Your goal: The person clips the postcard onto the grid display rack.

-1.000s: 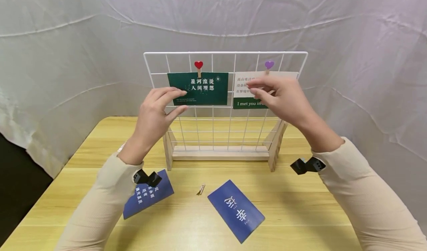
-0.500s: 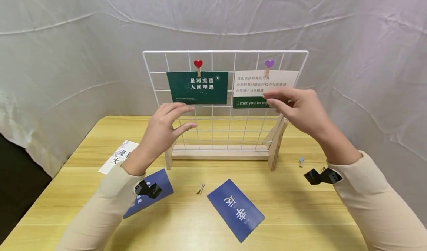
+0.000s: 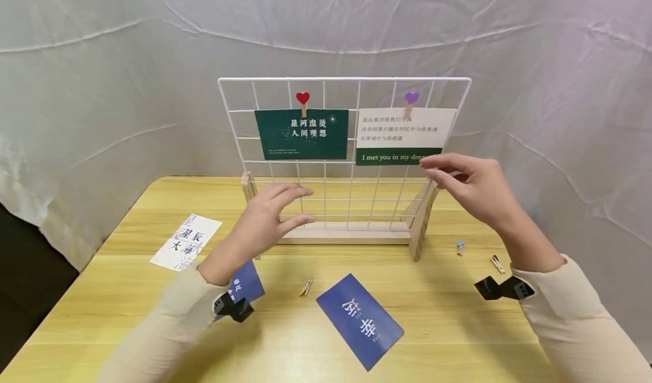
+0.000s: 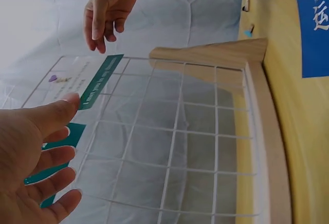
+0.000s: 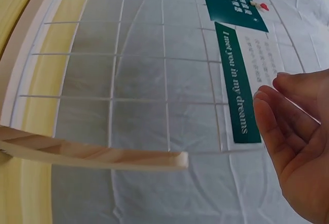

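Observation:
A white wire grid (image 3: 336, 171) stands upright in a wooden base (image 3: 336, 235). On its upper left hangs a green card (image 3: 305, 145) under a red heart clothespin (image 3: 303, 99). To the right hangs a white and green card (image 3: 397, 128) under a purple heart clothespin (image 3: 411, 98). My left hand (image 3: 265, 216) hovers before the grid's lower left, thumb apart from the fingers, holding nothing. Near the white and green card's lower right corner is my right hand (image 3: 471, 188), its fingers loosely bent with nothing between them; in the right wrist view a gap shows between thumb and fingers.
On the table lie a blue card (image 3: 360, 322), another blue card (image 3: 247, 281) partly behind my left arm, and a white card (image 3: 187, 242). A small clothespin (image 3: 306, 288), a blue-topped clothespin (image 3: 460, 248) and one more clothespin (image 3: 497, 264) lie around the base.
Both hands have drawn down from the hung cards, the left also rightward, the right further right. The white card and two clothespins on the right have come into sight. The hung cards stay put.

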`<act>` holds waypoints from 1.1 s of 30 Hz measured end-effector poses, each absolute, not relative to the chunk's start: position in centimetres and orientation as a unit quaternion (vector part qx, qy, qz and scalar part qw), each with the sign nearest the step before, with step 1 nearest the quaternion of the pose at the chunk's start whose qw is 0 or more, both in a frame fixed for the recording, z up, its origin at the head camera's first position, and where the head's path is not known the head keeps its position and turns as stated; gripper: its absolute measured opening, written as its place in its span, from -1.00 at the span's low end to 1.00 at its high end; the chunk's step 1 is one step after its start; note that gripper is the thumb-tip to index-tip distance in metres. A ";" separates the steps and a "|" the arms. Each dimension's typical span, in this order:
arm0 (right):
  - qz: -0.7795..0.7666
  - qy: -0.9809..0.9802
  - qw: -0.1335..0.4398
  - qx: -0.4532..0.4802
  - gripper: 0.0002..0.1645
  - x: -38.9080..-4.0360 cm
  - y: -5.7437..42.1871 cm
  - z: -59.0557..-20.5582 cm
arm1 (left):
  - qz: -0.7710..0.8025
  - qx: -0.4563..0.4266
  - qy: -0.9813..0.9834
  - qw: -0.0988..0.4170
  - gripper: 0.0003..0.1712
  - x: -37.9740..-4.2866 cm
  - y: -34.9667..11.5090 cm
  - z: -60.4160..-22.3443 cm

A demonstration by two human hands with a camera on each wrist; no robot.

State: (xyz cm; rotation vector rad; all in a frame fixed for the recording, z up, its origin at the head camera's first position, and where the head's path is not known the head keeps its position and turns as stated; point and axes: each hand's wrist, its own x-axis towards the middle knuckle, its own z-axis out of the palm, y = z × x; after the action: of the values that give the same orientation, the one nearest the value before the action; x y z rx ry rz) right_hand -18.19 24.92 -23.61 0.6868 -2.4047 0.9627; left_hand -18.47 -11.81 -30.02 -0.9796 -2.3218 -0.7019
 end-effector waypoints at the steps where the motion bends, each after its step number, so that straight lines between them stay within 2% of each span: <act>1: 0.350 -0.874 0.228 0.248 -0.75 -18.2 25.1 -23.8 | -0.258 -0.365 -0.858 0.255 -0.44 -18.4 -11.7 -30.3; 22: 0.372 -0.887 0.198 0.190 -0.73 -17.7 28.6 -28.2 | -0.234 -0.384 -0.876 0.176 -0.46 -17.7 -10.1 -33.8; 28: 0.356 -0.900 0.189 0.167 -0.69 -17.6 29.8 -29.9 | -0.231 -0.392 -0.882 0.123 -0.43 -17.5 -9.5 -34.5; 33: 0.346 -0.912 0.158 0.151 -0.62 -17.8 31.0 -31.7 | -0.238 -0.401 -0.882 0.064 -0.40 -17.4 -8.9 -35.1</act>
State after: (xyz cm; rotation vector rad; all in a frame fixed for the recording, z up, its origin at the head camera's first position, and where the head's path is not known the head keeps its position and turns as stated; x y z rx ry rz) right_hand -17.80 30.99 -31.72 0.4314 -2.6094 0.9891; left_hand -17.38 -8.87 -35.06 -1.2117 -2.6638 -0.7173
